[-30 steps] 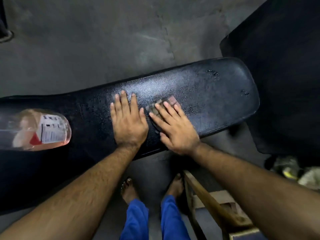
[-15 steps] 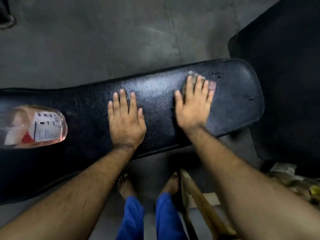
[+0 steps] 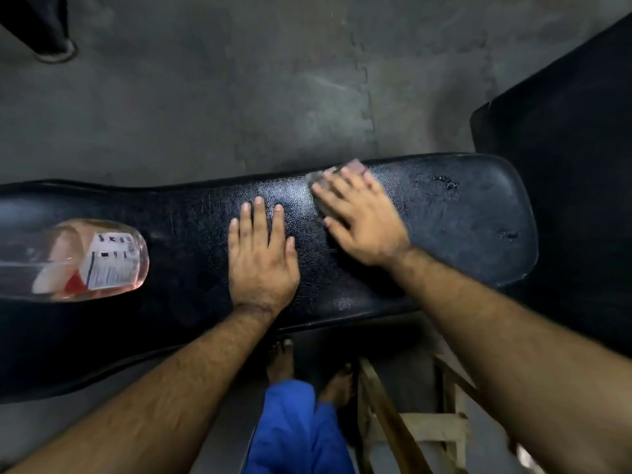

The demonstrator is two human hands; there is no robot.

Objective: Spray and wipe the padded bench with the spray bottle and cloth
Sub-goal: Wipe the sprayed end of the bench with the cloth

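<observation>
My bench is black, pebble-grained vinyl with a wet sheen. At nine o'clock the spray bottle is clear with pinkish liquid and a white label with a red patch. The cloth under my right hand looks grey-pink. My trousers are bright blue; the floor is dull grey.

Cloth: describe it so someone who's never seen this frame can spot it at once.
Find the long black bench running across the middle of the view. Near its far edge, right of centre, the right hand lies flat on the pad; the cloth is the small greyish-pink patch poking out beyond its fingertips. It is the only pale, soft thing on the pad besides the clear bottle lying at the left end.
</observation>
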